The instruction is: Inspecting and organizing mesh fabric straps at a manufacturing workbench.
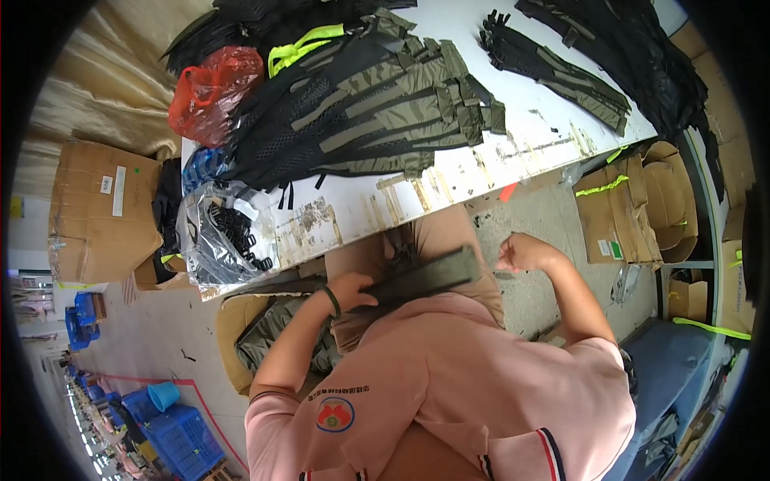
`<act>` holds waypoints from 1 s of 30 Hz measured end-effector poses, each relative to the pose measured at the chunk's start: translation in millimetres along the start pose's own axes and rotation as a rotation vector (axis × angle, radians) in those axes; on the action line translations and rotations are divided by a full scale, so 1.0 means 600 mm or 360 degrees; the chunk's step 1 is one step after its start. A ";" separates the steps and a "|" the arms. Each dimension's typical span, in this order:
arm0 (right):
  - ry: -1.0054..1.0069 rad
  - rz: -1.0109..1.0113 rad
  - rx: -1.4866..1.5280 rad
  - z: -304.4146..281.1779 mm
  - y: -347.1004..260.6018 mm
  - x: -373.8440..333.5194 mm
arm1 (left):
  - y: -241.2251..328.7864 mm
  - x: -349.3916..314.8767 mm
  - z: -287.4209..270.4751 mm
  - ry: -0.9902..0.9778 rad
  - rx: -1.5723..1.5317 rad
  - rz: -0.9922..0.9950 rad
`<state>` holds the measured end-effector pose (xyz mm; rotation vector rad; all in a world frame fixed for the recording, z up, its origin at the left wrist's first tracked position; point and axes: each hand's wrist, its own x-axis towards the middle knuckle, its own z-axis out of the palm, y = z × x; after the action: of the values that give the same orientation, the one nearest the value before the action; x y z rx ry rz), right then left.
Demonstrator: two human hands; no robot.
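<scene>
My left hand [351, 292], with a dark band at its wrist, is closed on one end of a dark olive fabric strap [437, 274]. The strap lies across my lap and is blurred toward its right end. To the right of my legs, my right hand [525, 253] is raised off the strap with its fingers curled together; whatever is in them, if anything, is hidden. On the white table [361, 215] ahead, a pile of similar olive and black mesh strap pieces [377, 112] is spread out. A smaller bundle of them [561, 76] lies farther right.
At the table's left are a red plastic bag [215, 92] and a clear bag of black buckles [228, 236]. Cardboard boxes stand left [104, 212] and right [613, 208]. More olive fabric [285, 341] fills a box by my left arm. Blue crates [184, 441] sit lower left.
</scene>
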<state>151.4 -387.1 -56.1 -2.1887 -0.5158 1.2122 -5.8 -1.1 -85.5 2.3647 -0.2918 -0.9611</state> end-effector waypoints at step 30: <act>0.2126 -0.0997 -0.0252 0.008 -0.235 0.074 | 0.175 0.181 -0.195 0.1251 -0.0788 0.0652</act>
<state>162.6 -252.8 5.5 -2.1403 -0.5894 -0.6588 154.9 -80.7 -18.6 1.9232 -0.1809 0.1135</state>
